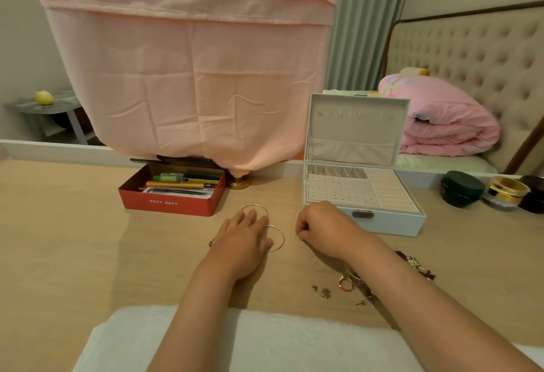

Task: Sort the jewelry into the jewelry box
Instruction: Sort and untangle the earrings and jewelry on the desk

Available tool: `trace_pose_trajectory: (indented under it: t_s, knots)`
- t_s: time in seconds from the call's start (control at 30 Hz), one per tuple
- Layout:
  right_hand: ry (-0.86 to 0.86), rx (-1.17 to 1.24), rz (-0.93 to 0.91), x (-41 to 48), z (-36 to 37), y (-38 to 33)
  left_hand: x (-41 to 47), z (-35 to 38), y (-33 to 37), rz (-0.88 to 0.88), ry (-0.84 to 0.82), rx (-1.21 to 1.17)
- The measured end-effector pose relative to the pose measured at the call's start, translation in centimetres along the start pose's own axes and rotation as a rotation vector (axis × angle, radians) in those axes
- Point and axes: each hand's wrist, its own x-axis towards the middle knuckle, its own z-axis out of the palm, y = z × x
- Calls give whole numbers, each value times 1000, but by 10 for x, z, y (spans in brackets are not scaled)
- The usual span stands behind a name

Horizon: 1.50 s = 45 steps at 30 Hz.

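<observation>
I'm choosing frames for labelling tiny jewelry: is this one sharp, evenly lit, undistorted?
Head view: warm, even light, no glare; faint shadow below the right hand; wide-angle bending along the far edge of the table; bangles at the left hand read clearly; the loose jewelry pile is small and soft.

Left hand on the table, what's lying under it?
One thin gold bangle shows past the fingertips of the left hand, and a second bangle shows beside the thumb. The hand covers the rest of both; anything else beneath the palm is hidden.
</observation>
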Motion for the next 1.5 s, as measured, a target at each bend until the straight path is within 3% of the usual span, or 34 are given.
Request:
trace_pose_trajectory:
  t_s: [0.17, 0.33, 0.47, 0.73, 0.9, 1.17, 1.27, 1.37, 1.5]
  knots:
    - [4, 2, 3, -15, -15, 24, 17, 0, 4, 37, 48, -43]
    - [-22, 125, 44, -36, -43, 53, 14, -3, 17, 86, 245, -89]
    - [-118, 74, 96, -49, -54, 69, 7, -9, 43, 195, 379, -157]
    - [-151, -118, 80, -50, -44, 68, -17, 13, 108, 298, 285, -257]
    - [-102, 41, 69, -52, -57, 76, -19, 20, 115, 249, 231, -393]
    - [92, 445, 66, -51, -56, 60, -16, -2, 104, 74, 288, -782]
    - [95, 510, 73, -48, -35, 38, -16, -17, 79, -7, 196, -717]
    - [41, 479, 57, -39, -8, 16, -19, -23, 51, -81, 108, -358]
    - [62, 347, 37, -20, 10, -2, -21, -31, 24, -161, 145, -176]
